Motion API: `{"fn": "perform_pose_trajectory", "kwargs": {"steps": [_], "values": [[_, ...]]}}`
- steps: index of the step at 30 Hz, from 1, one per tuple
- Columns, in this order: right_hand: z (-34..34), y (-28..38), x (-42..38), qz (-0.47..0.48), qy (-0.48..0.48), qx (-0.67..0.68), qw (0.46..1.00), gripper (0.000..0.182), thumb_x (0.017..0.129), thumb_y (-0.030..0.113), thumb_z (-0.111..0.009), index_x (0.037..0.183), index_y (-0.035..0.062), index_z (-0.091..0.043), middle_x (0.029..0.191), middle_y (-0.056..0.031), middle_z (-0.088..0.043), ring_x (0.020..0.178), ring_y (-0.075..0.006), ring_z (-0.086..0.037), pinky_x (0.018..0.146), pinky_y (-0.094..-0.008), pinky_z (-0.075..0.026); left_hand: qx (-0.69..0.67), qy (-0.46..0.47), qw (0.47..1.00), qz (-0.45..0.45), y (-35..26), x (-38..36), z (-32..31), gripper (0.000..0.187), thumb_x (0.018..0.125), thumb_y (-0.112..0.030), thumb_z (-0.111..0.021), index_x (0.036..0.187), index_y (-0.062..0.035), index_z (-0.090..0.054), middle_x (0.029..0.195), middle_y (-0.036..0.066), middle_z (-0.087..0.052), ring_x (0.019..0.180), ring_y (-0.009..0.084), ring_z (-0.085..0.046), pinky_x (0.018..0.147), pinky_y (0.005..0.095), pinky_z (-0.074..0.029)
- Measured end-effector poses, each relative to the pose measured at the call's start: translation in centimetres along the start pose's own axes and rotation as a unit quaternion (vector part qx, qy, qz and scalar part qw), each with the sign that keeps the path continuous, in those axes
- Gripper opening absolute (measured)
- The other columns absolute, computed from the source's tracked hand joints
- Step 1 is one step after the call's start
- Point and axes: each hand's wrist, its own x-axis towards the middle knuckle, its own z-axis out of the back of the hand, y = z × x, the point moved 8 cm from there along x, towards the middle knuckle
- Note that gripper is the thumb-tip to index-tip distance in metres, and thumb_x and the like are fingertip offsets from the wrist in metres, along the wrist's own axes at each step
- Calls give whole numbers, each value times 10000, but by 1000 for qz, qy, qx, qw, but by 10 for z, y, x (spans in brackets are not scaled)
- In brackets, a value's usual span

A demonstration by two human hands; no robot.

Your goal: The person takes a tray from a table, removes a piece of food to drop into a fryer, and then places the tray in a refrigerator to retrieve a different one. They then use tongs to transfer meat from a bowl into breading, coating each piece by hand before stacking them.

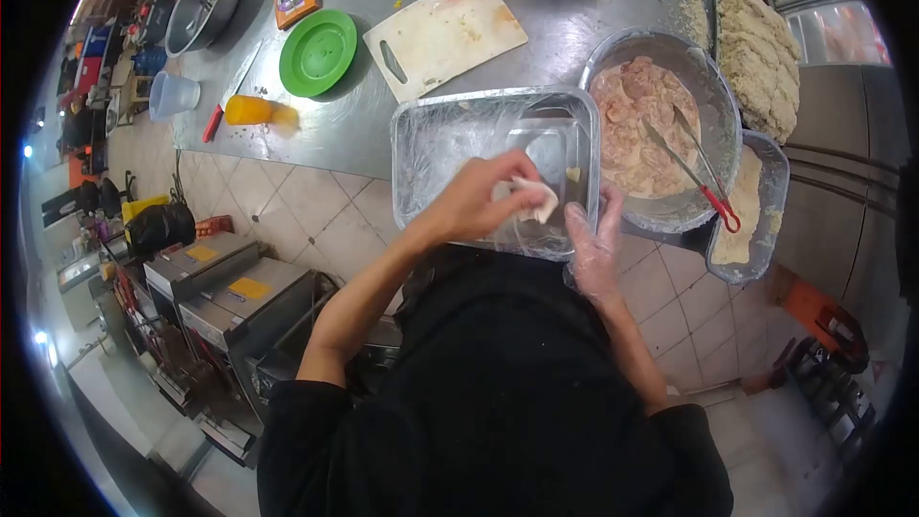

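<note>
A clear rectangular tray (400, 158), lined with plastic film, lies at the table's front edge. Above its right half, my left hand (479, 199), bare, has its fingers closed on a small whitish piece (541, 204). My right hand (595, 241), in a clear plastic glove, is at the tray's front right corner, thumb inside the wall and fingers outside, gripping it. A small yellowish bit (573, 174) lies in the tray near its right wall. Right of the tray stands a large bowl (724, 86) of raw meat in pale liquid (637, 115), with red-handled tongs (716, 199) across it.
A white cutting board (450, 38) and a green plate (319, 53) lie behind the tray. Further left are a knife (212, 124), an orange container (249, 111) and a metal bowl (225, 10). A breading tub (777, 201) and crumbly heap (756, 57) sit at the right.
</note>
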Motion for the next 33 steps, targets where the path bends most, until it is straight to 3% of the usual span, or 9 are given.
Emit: {"fn": "perform_pose_trajectory", "kwargs": {"steps": [4, 7, 9, 10, 12, 15, 21, 25, 33], "values": [[7, 6, 1, 21, -3, -41, 999, 410, 986, 98, -587, 1308, 13, -349, 1235, -131, -464, 1169, -196, -455, 1046, -359, -352, -224, -78, 971, 43, 10, 1, 26, 264, 894, -8, -697, 1133, -40, -589, 950, 54, -690, 848, 164, -681, 785, 310, -554], [9, 11, 3, 45, -6, -59, 997, 408, 975, 80, -598, 1298, 21, -356, 1226, -128, -459, 1169, -195, -448, 1047, -359, -348, -21, -25, 999, 19, -5, 5, 27, 359, 858, -18, -721, 1190, -63, -595, 995, 70, -682, 951, 224, -674, 896, 346, -534], [10, 15, 6, 44, 6, -51, 998, 407, 974, 78, -597, 1297, 23, -357, 1225, -126, -456, 1172, -194, -444, 1049, -358, -346, 169, 86, 979, -70, -16, 7, 6, 480, 804, -45, -750, 1252, -102, -586, 1126, 79, -647, 1130, 299, -605, 1041, 396, -459], [9, 17, 7, 44, 17, -43, 998, 406, 972, 75, -597, 1296, 25, -358, 1224, -124, -452, 1176, -193, -439, 1050, -357, -343, 171, 85, 979, -71, -14, 9, 4, 480, 804, -45, -750, 1252, -102, -586, 1126, 79, -647, 1130, 299, -605, 1041, 396, -459], [8, 21, 8, 43, 23, -34, 998, 411, 970, 73, -599, 1298, 24, -357, 1224, -121, -449, 1177, -192, -435, 1052, -356, -340, 242, 56, 946, -208, -31, 8, -3, 520, 763, -99, -778, 1244, -129, -585, 1208, 82, -594, 1206, 315, -530, 1068, 427, -415], [8, 17, 8, 33, 29, -27, 999, 426, 964, 70, -605, 1305, 22, -354, 1224, -118, -444, 1183, -192, -426, 1059, -356, -333, 295, 49, 922, -244, -37, 6, -4, 492, 758, -150, -791, 1208, -126, -592, 1211, 83, -568, 1160, 289, -546, 996, 432, -448], [2, 9, 8, 30, 42, -41, 998, 446, 953, 68, -616, 1314, 20, -360, 1233, -118, -432, 1209, -198, -408, 1096, -364, -304, 352, 90, 927, -91, -12, 1, -4, 400, 771, -276, -783, 1069, -90, -594, 1087, 82, -574, 1092, 287, -554, 901, 418, -450], [-11, 13, 9, 38, 67, -56, 995, 440, 952, 64, -614, 1315, 20, -369, 1236, -108, -430, 1215, -199, -410, 1112, -365, -290, 437, 92, 890, -87, -2, -15, -3, 394, 777, -349, -766, 1019, -88, -598, 1033, 74, -571, 1043, 274, -566, 868, 394, -443], [-64, 17, 7, 6, 128, -6, 992, 422, 955, 52, -599, 1310, 28, -374, 1239, -100, -447, 1198, -192, -427, 1080, -351, -309, 222, -61, 971, -58, -21, -60, 61, 388, 870, -376, -744, 1076, -67, -631, 971, 66, -655, 977, 219, -617, 846, 359, -456]]}}
